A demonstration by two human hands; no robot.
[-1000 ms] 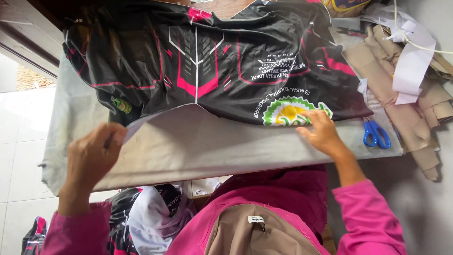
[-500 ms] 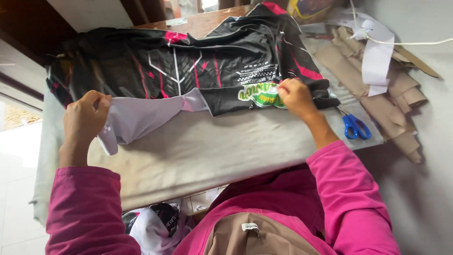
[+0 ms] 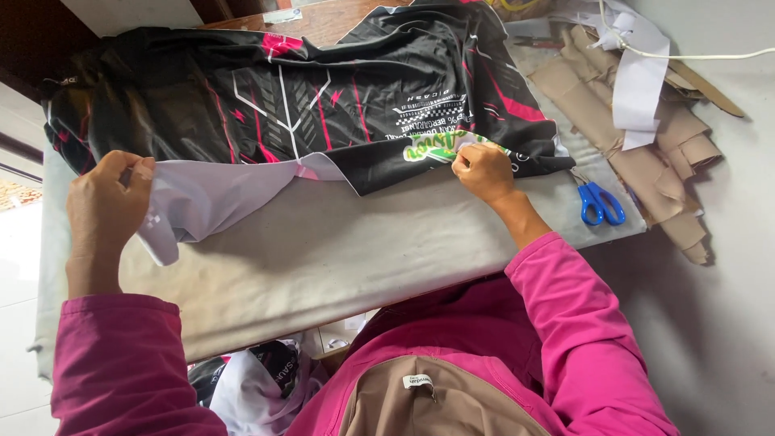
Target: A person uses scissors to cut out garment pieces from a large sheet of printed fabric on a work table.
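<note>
Hem folded further back; both hands apparently gripping jersey (image 3: 323, 105).

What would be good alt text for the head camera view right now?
A person in pink sleeves folds a black and pink jersey on a grey padded board, the left hand lifting its white inner hem, the right hand pressing the lower edge. Blue scissors lie to the right.
</note>
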